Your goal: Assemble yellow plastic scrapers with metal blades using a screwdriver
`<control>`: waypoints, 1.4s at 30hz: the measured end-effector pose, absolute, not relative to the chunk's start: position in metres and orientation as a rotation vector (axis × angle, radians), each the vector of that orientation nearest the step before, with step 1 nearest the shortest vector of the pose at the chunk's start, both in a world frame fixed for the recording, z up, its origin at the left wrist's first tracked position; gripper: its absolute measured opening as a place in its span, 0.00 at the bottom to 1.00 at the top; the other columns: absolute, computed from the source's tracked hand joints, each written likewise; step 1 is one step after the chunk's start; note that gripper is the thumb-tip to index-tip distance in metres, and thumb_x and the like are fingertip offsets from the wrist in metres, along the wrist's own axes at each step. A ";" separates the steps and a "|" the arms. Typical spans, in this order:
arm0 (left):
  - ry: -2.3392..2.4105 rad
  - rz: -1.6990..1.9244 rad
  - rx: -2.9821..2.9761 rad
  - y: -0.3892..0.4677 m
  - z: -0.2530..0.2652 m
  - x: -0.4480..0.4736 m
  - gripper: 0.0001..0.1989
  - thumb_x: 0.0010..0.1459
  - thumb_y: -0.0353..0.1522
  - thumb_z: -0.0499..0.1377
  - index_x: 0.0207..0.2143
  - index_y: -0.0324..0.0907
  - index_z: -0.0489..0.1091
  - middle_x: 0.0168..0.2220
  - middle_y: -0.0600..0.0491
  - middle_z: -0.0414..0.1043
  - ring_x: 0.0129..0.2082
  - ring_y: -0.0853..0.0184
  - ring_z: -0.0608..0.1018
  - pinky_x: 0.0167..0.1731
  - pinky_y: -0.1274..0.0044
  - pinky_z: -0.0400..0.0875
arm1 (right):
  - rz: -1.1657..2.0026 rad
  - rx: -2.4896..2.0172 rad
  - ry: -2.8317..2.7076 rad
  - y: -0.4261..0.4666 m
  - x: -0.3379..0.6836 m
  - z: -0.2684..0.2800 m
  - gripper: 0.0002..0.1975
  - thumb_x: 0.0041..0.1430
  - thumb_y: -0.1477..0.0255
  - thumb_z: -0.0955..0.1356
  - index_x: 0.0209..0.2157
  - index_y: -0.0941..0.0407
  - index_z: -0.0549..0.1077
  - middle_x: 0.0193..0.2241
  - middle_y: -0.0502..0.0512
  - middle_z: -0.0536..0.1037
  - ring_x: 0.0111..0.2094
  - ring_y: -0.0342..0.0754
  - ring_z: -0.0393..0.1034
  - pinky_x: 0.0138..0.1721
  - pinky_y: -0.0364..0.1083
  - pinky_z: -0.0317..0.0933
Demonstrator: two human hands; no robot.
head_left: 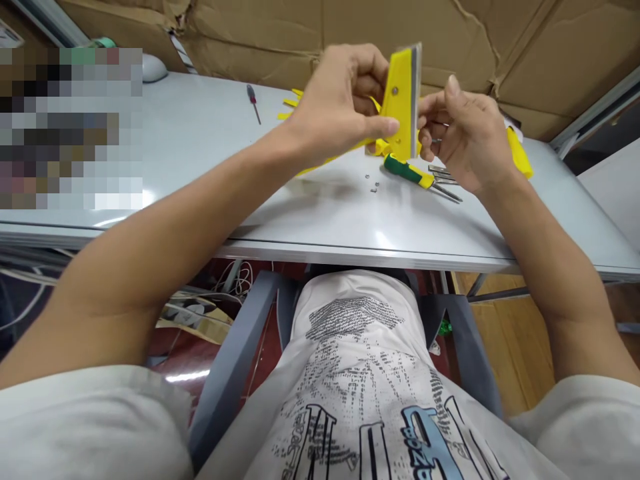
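the left grip [345, 100] pinches the yellow scraper [400, 97], long axis near upright, just left of the right grip [470, 133], whose hold is unclear.

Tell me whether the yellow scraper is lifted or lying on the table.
Lifted: the left hand grips the yellow scraper, its top showing against the cardboard behind the table.

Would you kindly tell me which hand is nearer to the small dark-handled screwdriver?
Left. The left hand, holding the yellow scraper, is to the right of the small dark-handled screwdriver; the right hand is farther right, past the scraper.
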State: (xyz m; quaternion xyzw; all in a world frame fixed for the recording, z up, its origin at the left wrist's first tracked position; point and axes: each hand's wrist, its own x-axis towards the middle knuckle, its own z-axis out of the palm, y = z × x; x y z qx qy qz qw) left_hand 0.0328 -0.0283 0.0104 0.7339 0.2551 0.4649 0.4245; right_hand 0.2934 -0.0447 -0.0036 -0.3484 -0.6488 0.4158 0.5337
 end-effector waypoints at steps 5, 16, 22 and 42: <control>0.763 1.243 1.756 -0.019 0.019 0.023 0.44 0.31 0.54 0.98 0.40 0.53 0.77 0.42 0.60 0.94 0.48 0.56 0.85 0.40 0.59 0.75 | 0.549 -0.950 -1.876 -0.036 0.301 -0.016 0.20 0.73 0.48 0.83 0.35 0.47 0.87 0.35 0.57 0.87 0.33 0.52 0.69 0.43 0.57 0.66; 0.773 1.090 1.781 0.016 -0.006 0.015 0.40 0.42 0.51 0.97 0.45 0.55 0.76 0.34 0.66 0.89 0.50 0.60 0.83 0.47 0.57 0.72 | 0.093 -0.886 -2.591 -0.038 0.290 -0.041 0.15 0.81 0.72 0.72 0.51 0.51 0.96 0.53 0.65 0.91 0.54 0.64 0.84 0.55 0.58 0.69; 0.833 1.157 1.708 0.003 -0.006 0.027 0.37 0.32 0.46 0.94 0.37 0.54 0.75 0.35 0.57 0.92 0.38 0.53 0.87 0.39 0.55 0.80 | 0.221 -0.989 -2.273 -0.061 0.290 -0.013 0.13 0.84 0.57 0.75 0.46 0.42 0.94 0.47 0.59 0.93 0.49 0.64 0.85 0.60 0.63 0.76; 0.715 1.030 1.789 -0.047 0.000 0.040 0.16 0.43 0.33 0.84 0.35 0.49 0.87 0.40 0.49 0.91 0.38 0.48 0.90 0.39 0.54 0.86 | 0.299 -1.231 -1.968 -0.088 0.276 0.015 0.16 0.68 0.39 0.84 0.40 0.32 0.88 0.60 0.60 0.86 0.71 0.77 0.76 0.51 0.69 0.82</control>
